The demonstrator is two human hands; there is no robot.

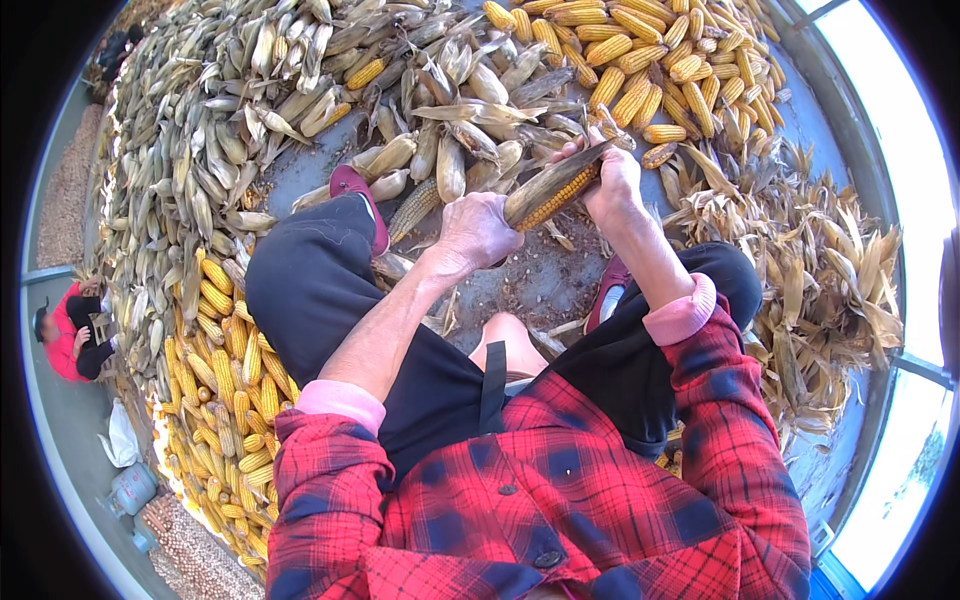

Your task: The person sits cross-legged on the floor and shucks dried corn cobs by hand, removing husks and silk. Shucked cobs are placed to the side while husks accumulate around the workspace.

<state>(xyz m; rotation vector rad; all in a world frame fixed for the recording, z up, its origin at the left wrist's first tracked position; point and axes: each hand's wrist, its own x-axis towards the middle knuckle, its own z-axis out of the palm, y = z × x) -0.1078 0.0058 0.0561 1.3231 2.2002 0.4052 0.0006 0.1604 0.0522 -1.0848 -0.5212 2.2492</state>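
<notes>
Between my hands is an ear of corn (556,196), slanting up to the right, with yellow kernels bare along its lower side and a dry brownish husk over its upper side. My left hand (480,231) is closed round its lower left end. At the upper right end, my right hand (611,180) grips the ear and the husk; some of its fingers are hidden behind them. Just beyond my hands lie unhusked corn ears (450,161). A partly bared, paler ear (415,210) rests on the floor near my left shoe.
Unhusked ears form a big heap (187,135) at the upper left. Bare yellow cobs are piled at the upper right (637,45) and lower left (232,397). Loose husks (802,285) lie at the right. Another person (67,334) in red sits at the far left, near a gas cylinder (135,487).
</notes>
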